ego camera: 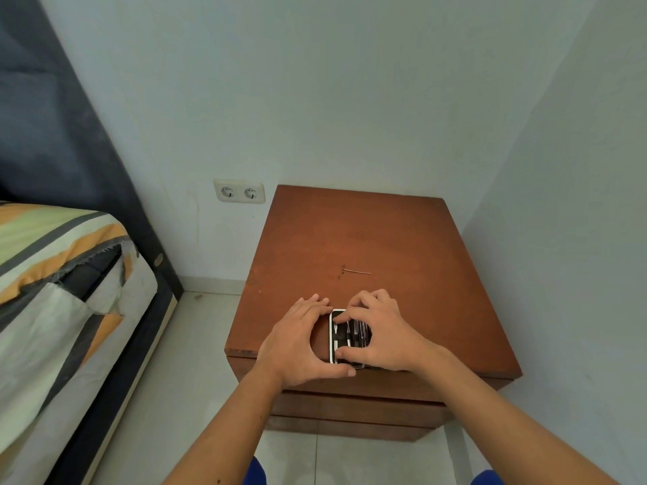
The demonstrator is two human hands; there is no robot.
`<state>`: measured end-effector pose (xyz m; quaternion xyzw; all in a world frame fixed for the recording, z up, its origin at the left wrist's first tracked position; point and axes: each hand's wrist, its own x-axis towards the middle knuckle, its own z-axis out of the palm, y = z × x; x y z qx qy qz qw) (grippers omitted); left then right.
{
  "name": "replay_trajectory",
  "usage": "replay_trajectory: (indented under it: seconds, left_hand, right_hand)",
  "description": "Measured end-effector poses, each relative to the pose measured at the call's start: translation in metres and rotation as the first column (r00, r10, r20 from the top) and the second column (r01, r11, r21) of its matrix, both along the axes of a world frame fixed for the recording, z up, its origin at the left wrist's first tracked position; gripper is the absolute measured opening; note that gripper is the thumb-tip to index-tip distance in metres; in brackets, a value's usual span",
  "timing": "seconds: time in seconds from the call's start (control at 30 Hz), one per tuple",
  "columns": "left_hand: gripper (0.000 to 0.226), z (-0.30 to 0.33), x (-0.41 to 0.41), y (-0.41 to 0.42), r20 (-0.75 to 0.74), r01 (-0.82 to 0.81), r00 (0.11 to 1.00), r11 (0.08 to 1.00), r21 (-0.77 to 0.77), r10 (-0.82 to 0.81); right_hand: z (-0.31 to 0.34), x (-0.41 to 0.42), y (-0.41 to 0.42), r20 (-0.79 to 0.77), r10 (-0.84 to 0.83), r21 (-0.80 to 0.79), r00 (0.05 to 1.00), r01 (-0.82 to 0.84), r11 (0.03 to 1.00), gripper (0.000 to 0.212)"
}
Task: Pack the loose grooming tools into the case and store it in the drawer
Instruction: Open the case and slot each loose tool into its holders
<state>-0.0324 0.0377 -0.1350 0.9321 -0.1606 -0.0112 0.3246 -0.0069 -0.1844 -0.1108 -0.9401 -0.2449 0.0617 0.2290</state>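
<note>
Open grooming case [336, 339], white-rimmed with a dark lining, lying near the front edge of a brown wooden nightstand [385, 239]. Several metal tools [352, 333] tucked inside, side by side, too small to tell apart. Left hand [297, 341] curved around the case's left side, fingers spread past its far corner, thumb hooked at the near edge, steadying rather than clamping. Right hand [380, 332] draped over the case's right half, fingertips pressing down on the tools, thumb along the near rim; nothing lifted. One thin loose metal tool [357, 272] lying well apart, toward the middle of the top. Drawer fronts [357, 406] below, closed. No readable brand, label or writing anywhere. Double wall socket [239, 191] left of the nightstand; striped bed [52, 260] further left.
</note>
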Motion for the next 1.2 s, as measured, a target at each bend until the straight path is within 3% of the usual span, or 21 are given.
replay_trajectory:
  seconds: [0.13, 0.27, 0.37, 0.57, 0.77, 0.93, 1.2]
  left_hand:
    - [0.122, 0.001, 0.0, -0.001, 0.002, -0.001, 1.0, 1.0, 0.001, 0.001]
    - [0.121, 0.002, 0.0, 0.0, 0.001, 0.0, 1.0, 1.0, 0.0, 0.0]
    - [0.12, 0.003, 0.0, 0.0, 0.002, 0.004, 1.0, 1.0, 0.0, -0.004]
    - [0.12, 0.005, 0.001, 0.0, 0.005, 0.014, 1.0, 1.0, 0.009, -0.014]
    - [0.12, 0.002, 0.0, 0.001, 0.003, 0.0, 1.0, 1.0, 0.002, 0.0]
    - [0.121, 0.005, 0.0, 0.0, -0.016, -0.005, 1.0, 1.0, -0.004, 0.005]
    - [0.121, 0.006, -0.001, 0.0, -0.021, -0.014, 1.0, 1.0, -0.014, 0.014]
  right_hand:
    - [0.004, 0.029, -0.002, 0.04, -0.228, 0.158, 0.973, 0.219, 0.963, 0.032]
    - [-0.003, 0.073, -0.011, 0.038, -0.477, 0.172, 0.878, 0.464, 0.869, 0.013]
    - [-0.012, 0.093, -0.02, 0.004, -0.557, 0.197, 0.831, 0.545, 0.815, 0.003]
    - [-0.017, 0.099, -0.022, 0.08, -0.468, 0.154, 0.88, 0.453, 0.878, 0.009]
    - [-0.018, 0.093, -0.013, 0.138, -0.378, -0.034, 0.916, 0.385, 0.922, 0.015]
    - [-0.006, 0.083, -0.015, -0.039, -0.442, 0.279, 0.896, 0.434, 0.856, 0.008]
    - [0.005, 0.068, -0.025, -0.214, -0.412, 0.429, 0.886, 0.464, 0.775, 0.009]
